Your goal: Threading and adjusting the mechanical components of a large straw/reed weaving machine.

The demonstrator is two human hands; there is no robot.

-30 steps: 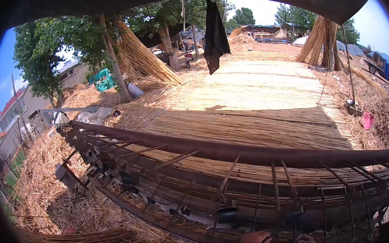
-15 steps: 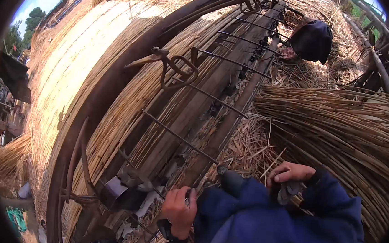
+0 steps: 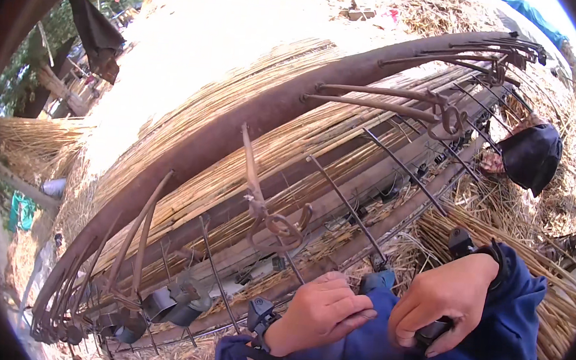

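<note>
Outdoors, reed matting stretches across a long wooden loom frame [image 3: 252,120]. At its near edge my left hand [image 3: 321,314] rests curled, empty; my right hand [image 3: 444,300] clamps a dark object [image 3: 433,331] against my blue sleeve.

No packages, labels, signs or screens anywhere in view.
</note>
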